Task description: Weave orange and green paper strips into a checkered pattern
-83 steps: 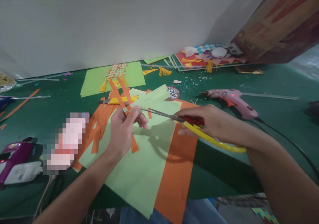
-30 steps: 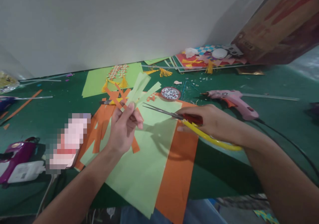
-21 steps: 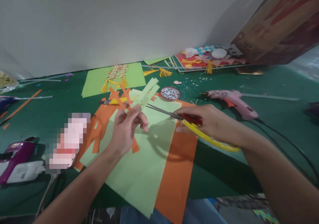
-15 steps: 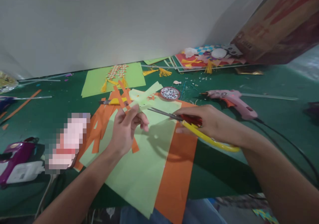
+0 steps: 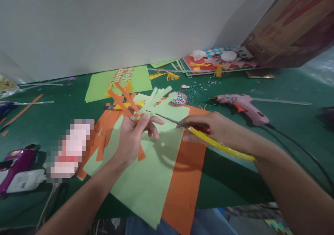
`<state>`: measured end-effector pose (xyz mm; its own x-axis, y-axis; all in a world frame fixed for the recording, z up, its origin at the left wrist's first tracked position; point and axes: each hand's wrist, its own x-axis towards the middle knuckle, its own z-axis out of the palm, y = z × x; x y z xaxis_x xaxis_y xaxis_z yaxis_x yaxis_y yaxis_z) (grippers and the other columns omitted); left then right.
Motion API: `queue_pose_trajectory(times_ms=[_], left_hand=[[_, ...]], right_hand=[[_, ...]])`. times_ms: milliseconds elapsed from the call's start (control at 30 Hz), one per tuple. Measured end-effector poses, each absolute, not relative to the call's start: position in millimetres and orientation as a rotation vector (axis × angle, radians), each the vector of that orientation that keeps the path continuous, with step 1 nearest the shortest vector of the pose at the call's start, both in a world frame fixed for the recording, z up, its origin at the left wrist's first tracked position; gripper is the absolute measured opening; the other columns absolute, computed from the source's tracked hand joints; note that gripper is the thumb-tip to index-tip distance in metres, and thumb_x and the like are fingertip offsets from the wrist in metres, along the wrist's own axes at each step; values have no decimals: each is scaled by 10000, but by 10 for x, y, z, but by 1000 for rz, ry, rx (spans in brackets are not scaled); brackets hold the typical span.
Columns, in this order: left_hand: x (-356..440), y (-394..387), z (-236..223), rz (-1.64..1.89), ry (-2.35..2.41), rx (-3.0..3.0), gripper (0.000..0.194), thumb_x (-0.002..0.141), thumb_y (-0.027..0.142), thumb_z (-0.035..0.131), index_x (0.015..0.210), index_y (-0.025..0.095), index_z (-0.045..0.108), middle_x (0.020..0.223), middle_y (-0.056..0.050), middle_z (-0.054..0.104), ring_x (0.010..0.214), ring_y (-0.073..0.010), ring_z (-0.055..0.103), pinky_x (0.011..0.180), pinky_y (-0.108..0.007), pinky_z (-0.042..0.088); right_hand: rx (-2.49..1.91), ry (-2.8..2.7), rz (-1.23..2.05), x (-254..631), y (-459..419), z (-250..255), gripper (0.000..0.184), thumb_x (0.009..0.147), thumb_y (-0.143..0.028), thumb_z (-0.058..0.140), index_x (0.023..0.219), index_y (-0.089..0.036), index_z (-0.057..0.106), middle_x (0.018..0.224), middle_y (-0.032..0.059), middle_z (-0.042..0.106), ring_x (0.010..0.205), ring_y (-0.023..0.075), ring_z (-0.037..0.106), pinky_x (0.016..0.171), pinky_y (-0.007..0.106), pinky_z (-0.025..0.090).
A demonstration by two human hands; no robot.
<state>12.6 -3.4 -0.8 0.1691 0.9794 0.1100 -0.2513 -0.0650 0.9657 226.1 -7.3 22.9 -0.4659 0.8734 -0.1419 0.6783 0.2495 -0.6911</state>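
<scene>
Between the thumb and fingers of my left hand [image 5: 134,134] is a small weave of paper strips [image 5: 136,116], orange and pale green. Its loose green ends fan out up and to the right, its orange ends up and to the left. My right hand [image 5: 211,125] grips a pair of scissors [image 5: 219,145] with yellow handles. Their blades look closed, and the tips point left, just short of the weave. Beneath both hands lie a pale green paper sheet [image 5: 153,182] and an orange sheet [image 5: 186,189].
A pink glue gun [image 5: 242,106] lies at right, its cord trailing forward. Behind the hands are a round dish of beads [image 5: 179,98] and a yellow cutter [image 5: 125,105]. A blurred-out phone [image 5: 71,148] and a purple tool [image 5: 19,162] are at left. Orange strips [image 5: 100,137] lie nearby.
My left hand has turned the weave, so its checkered part and fanned green ends show more. The scissors have closed and tilted slightly, staying close to the same spot.
</scene>
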Motion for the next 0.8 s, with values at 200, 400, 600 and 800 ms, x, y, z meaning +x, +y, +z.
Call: queue_pose_trajectory(times_ms=[200, 400, 600, 800], left_hand=[[143, -51, 17, 1253, 862, 1194, 170, 842, 360, 581, 838, 206, 510, 781, -18, 728, 447, -99, 578, 477, -246, 413], [166, -88, 18, 1080, 979, 1337, 322, 878, 436, 495, 711, 170, 568, 569, -11, 638, 434, -109, 561, 493, -253, 405], [162, -120, -21, 997, 1007, 1384, 365, 931, 369, 378, 678, 180, 560, 528, 2, 533, 514, -121, 519, 576, -263, 413], [162, -153, -44, 1022, 1085, 1402, 256, 884, 413, 492, 740, 202, 486, 604, 22, 553, 489, -95, 486, 514, -240, 398]], right_hand=[[-1355, -2239, 1099, 2288, -75, 215, 420, 786, -544, 556, 993, -187, 637, 789, 27, 619, 654, 146, 517, 567, 252, 367], [-1300, -2221, 1155, 2241, -95, 244, 396, 792, -529, 559, 966, -183, 642, 752, 12, 590, 638, 129, 483, 558, 238, 346], [-1288, -2157, 1215, 2255, -94, 211, 386, 804, -507, 558, 983, -172, 630, 765, 23, 595, 665, 138, 515, 579, 246, 373], [-1263, -2158, 1252, 2273, -84, 194, 361, 808, -500, 557, 972, -187, 628, 745, 17, 578, 668, 143, 516, 560, 246, 370]])
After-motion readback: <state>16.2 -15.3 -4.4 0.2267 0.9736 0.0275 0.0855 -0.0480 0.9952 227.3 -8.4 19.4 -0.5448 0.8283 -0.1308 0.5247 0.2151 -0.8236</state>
